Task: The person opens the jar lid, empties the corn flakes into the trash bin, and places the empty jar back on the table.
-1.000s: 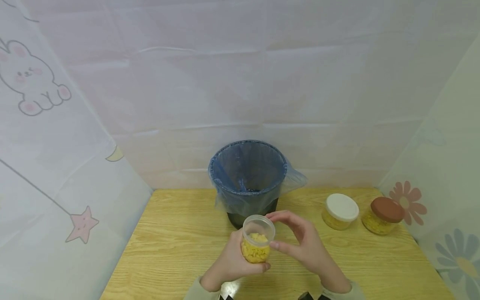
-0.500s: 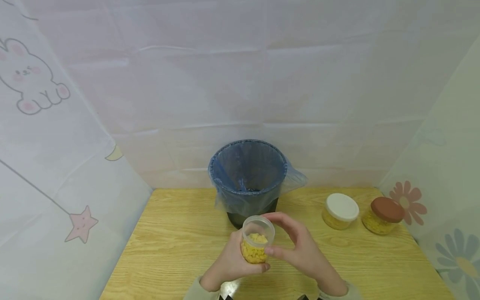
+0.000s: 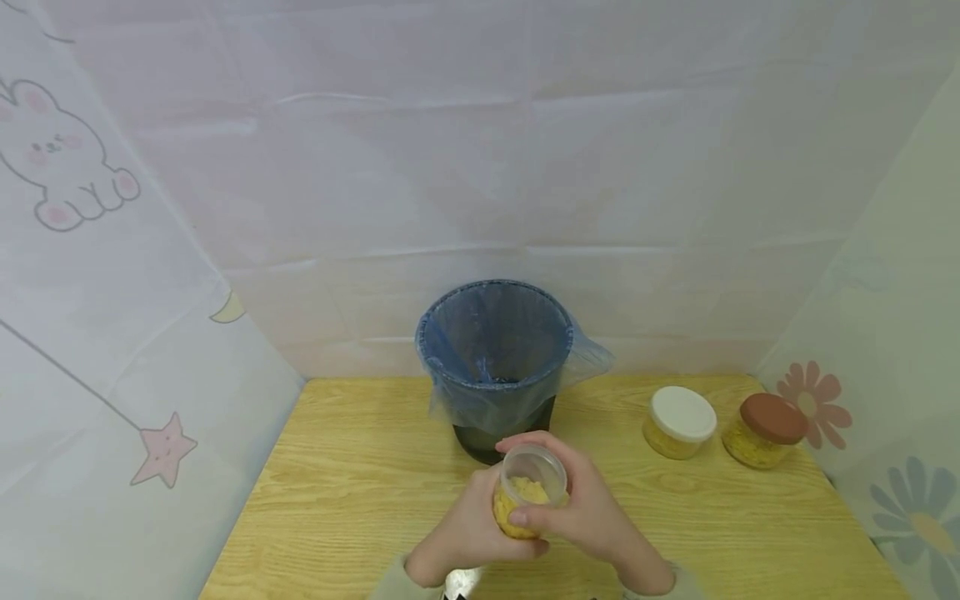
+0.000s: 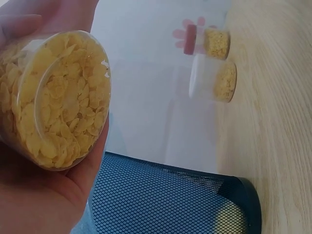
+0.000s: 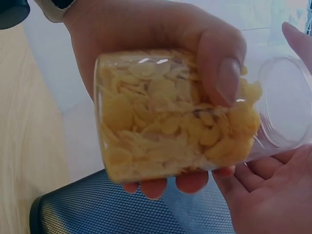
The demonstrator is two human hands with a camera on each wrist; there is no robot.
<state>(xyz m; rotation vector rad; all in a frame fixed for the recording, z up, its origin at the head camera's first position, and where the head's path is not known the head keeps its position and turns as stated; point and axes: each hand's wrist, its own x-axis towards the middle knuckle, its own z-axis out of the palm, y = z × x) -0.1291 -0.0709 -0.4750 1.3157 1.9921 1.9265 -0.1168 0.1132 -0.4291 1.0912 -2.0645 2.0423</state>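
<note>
An open clear plastic jar (image 3: 531,469) filled with yellow cornflake-like flakes is held between both hands, tilted, above the near middle of the table. My right hand (image 3: 577,496) grips it, thumb across the near side, as the right wrist view shows; several fingertips show beneath the jar (image 5: 156,117). The left hand (image 3: 476,517) stays curved around its left side, with the thumb low near the base. From the left wrist view I see the jar's flake-filled bottom (image 4: 73,102), and the left hand (image 4: 44,204) below it.
Just beyond the hands stands a dark mesh bin (image 4: 156,195) lined with a blue plastic bag (image 3: 468,396). At the right are a white-lidded jar (image 3: 682,414) and a brown-lidded jar (image 3: 772,419), both with yellow contents. Printed cloth walls surround the wooden table (image 3: 337,475).
The right hand has moved left from the jar's rim to grip its body. The jar has shifted slightly right and toward me. Bin and lidded jars stay put.
</note>
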